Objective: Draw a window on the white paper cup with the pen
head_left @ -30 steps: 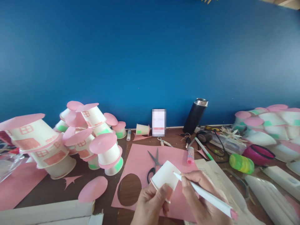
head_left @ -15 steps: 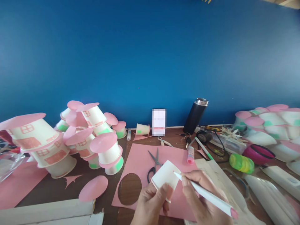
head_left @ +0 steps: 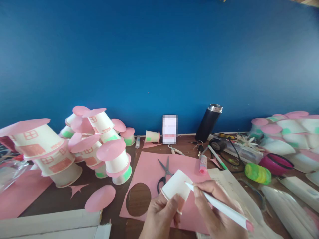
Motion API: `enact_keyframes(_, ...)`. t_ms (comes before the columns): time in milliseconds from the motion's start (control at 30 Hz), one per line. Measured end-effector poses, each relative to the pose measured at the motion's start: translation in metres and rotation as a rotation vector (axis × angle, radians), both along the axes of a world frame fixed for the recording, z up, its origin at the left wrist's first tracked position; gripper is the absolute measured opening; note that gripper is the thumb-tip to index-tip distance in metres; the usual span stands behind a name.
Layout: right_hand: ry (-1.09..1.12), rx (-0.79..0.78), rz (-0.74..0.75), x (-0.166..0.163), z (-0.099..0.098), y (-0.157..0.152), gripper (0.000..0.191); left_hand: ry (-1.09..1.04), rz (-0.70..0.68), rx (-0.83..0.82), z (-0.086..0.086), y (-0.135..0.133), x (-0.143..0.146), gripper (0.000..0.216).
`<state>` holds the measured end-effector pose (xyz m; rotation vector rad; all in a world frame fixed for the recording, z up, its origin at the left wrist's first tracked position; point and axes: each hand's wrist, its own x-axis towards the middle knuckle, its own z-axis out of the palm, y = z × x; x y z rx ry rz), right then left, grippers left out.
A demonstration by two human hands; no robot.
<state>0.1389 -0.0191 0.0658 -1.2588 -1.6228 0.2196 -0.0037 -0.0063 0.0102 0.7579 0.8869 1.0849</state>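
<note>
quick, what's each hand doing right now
Left hand: closed on a white paper cup, gripping it near the rim end.
Right hand: closed around a white pink-ended marker, tip at the cup's side.

- Support: we see a brown wooden table (head_left: pixel 66 201) beneath our left hand (head_left: pixel 160 215) and right hand (head_left: pixel 214 209).
- Below both hands: a pink sheet (head_left: pixel 147 165) with a round hole.
- Left of the left hand: a pink disc (head_left: pixel 100 198), then a jagged pink scrap (head_left: pixel 76 190); nearer us, white cardboard (head_left: pixel 62 221).
- Farther left: stacked paper cups (head_left: pixel 66 174).
- Beyond the left hand: a white cup (head_left: pixel 152 136) on its side.
- Beyond the right hand: a black bottle (head_left: pixel 208 123).
- Right of the right hand: a yellow-green container (head_left: pixel 258 173), a magenta bowl (head_left: pixel 276 164) and, farther off, a cup pile (head_left: pixel 294 141).
</note>
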Motion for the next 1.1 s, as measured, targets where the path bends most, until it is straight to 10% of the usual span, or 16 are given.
enact_keyframes(1100, -0.002, -0.024, 0.011, -0.0034, -0.0004, -0.0031, 0.016, 0.003, -0.014, 0.015, -0.0003, 0.0003, -0.0012, 0.062)
